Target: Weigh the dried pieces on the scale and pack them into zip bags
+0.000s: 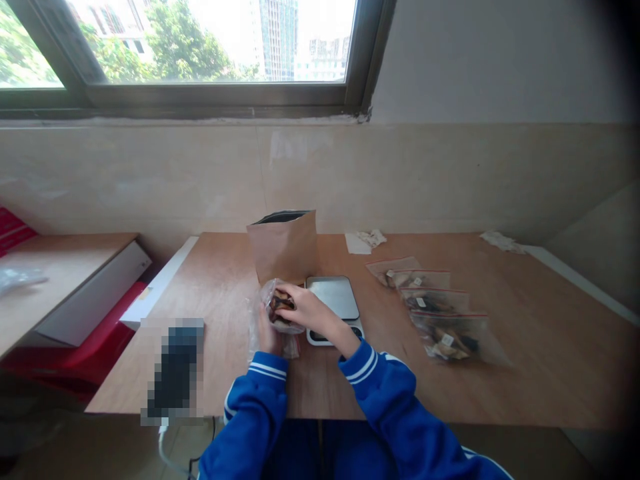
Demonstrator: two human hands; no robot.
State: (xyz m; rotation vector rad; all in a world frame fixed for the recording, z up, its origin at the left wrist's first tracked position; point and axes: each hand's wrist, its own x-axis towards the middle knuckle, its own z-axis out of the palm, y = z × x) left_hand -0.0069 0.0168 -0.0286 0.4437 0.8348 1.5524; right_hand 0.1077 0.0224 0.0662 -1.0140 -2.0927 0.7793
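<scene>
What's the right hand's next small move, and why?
Probably lift some brown pieces onto the scale: the right hand is at the open bag, the left hand supports it, and the scale sits right alongside.

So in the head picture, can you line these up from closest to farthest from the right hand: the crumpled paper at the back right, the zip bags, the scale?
From the right hand:
1. Digital scale: nearest, just to its right.
2. Zip bags: next, in a row farther right.
3. Crumpled paper: farthest, at the back right.
</scene>
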